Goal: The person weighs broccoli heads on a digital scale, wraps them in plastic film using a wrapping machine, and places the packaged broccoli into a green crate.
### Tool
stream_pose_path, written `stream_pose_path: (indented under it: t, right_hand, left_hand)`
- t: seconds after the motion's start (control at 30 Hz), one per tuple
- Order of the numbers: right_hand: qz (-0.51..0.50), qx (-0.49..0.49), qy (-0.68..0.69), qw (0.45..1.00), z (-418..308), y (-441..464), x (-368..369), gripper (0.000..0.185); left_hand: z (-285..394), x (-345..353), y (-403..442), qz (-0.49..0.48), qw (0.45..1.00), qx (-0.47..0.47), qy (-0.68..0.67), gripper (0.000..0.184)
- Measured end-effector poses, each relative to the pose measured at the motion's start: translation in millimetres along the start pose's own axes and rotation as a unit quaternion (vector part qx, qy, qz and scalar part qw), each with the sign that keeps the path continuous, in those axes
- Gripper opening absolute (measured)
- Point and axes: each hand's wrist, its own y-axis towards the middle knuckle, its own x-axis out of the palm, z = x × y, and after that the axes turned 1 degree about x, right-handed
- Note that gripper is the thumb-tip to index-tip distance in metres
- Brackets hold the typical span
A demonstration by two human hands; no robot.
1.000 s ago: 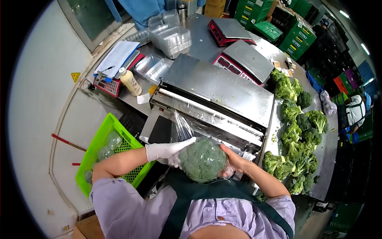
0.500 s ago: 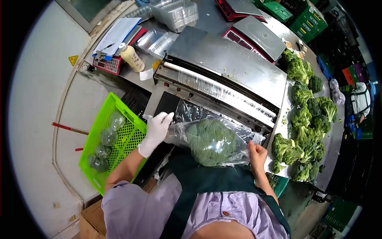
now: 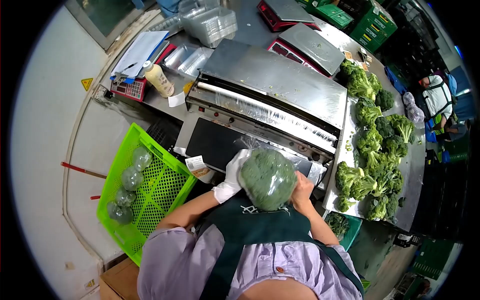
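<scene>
A large broccoli head (image 3: 268, 179) in clear plastic film is held up in front of my apron, tight shiny film over its crown. My left hand (image 3: 233, 175), in a white glove, is closed against its left side. My bare right hand (image 3: 302, 191) grips the right side, with fingers partly hidden behind the broccoli. Loose film ends stick out above the crown. Just beyond is the film-wrapping machine (image 3: 275, 75), with its film roll (image 3: 265, 111) and black plate (image 3: 212, 144).
To the left, a green crate (image 3: 111, 200) contains several wrapped round items. Several bare broccoli heads (image 3: 372, 145) lie on the table at right. Scales (image 3: 310, 47), clear trays (image 3: 210, 25), a bottle (image 3: 158, 79) and a clipboard (image 3: 137, 55) stand beyond. Another person (image 3: 437, 95) is far right.
My hands have come closer together around the broccoli, and the film that was stretched out sideways is now gathered in. The black plate and a label at its left corner have come into view.
</scene>
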Motion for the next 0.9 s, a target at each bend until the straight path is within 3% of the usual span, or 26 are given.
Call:
stream_pose_path:
  t: [0.03,0.07,0.1,0.17,0.2,0.23,0.27,0.3,0.33,0.37,0.4,0.43,0.5,0.63,0.77,0.87,0.9]
  right_hand:
    - [0.002,0.002,-0.001,1.000,-6.9,8.1,-6.4,0.013]
    - [0.027,-0.061,0.047,0.997,-13.9,18.5,-13.4,0.014]
    - [0.051,-0.125,0.095,0.986,-21.4,29.7,-20.4,0.016]
    - [0.083,-0.173,0.127,0.973,-34.3,54.9,-38.0,0.019]
    - [0.103,-0.222,0.121,0.962,-40.5,66.3,-50.6,0.021]
    - [0.121,-0.272,0.114,0.948,-45.8,77.2,-64.0,0.024]
    - [0.112,-0.324,0.102,0.934,-50.4,86.0,-78.1,0.026]
    - [0.106,-0.371,0.127,0.914,-56.1,96.0,-87.4,0.025]
    - [0.012,-0.357,0.131,0.925,-56.8,107.9,-105.3,0.024]
    - [-0.085,-0.339,0.134,0.927,-54.3,117.8,-117.1,0.024]
    - [-0.005,-0.243,0.306,0.920,-53.1,126.5,-111.4,0.022]
    - [0.074,-0.135,0.465,0.872,-55.0,136.6,-107.6,0.020]
    - [0.006,-0.063,0.469,0.881,-68.7,165.9,-119.7,0.017]
    - [-0.081,-0.146,0.535,0.828,-126.5,204.9,-84.7,0.017]
    - [-0.138,-0.296,0.560,0.762,-201.8,189.6,-67.6,0.015]
    - [-0.251,-0.247,0.649,0.675,-222.6,168.8,-73.3,0.015]
    - [-0.230,-0.295,0.656,0.656,-225.1,166.6,-77.0,0.010]
  left_hand:
    - [1.3,-3.7,2.2,0.001,0.996,0.035,-0.082,0.045]
    - [5.2,-8.6,-5.4,-0.102,0.928,-0.072,-0.352,0.051]
    - [8.7,-16.4,-12.0,-0.124,0.882,-0.078,-0.448,0.051]
    - [42.3,-59.6,-2.1,-0.202,0.717,-0.251,-0.618,0.051]
    - [42.2,-68.7,-5.0,-0.215,0.770,-0.245,-0.549,0.052]
    - [64.0,-85.9,11.4,-0.249,0.740,-0.262,-0.567,0.045]
    - [69.1,-90.7,16.2,-0.319,0.801,-0.212,-0.460,0.042]
    - [75.0,-93.4,15.7,-0.353,0.825,-0.187,-0.400,0.040]
    - [80.8,-96.1,15.3,-0.385,0.845,-0.157,-0.338,0.039]
    - [92.0,-94.1,6.1,-0.307,0.759,-0.276,-0.503,0.037]
    - [100.3,-95.5,5.9,-0.267,0.700,-0.331,-0.574,0.036]
    - [108.5,-97.0,5.7,-0.218,0.634,-0.380,-0.637,0.035]
    - [121.2,-97.1,8.0,-0.205,0.642,-0.407,-0.617,0.034]
    - [118.6,-94.3,7.4,-0.204,0.666,-0.380,-0.608,0.035]
    - [113.7,-94.6,6.8,-0.185,0.687,-0.359,-0.604,0.036]
    - [114.0,-92.9,-1.2,-0.151,0.688,-0.367,-0.608,0.037]
    - [113.6,-91.4,-3.9,-0.140,0.685,-0.372,-0.610,0.038]
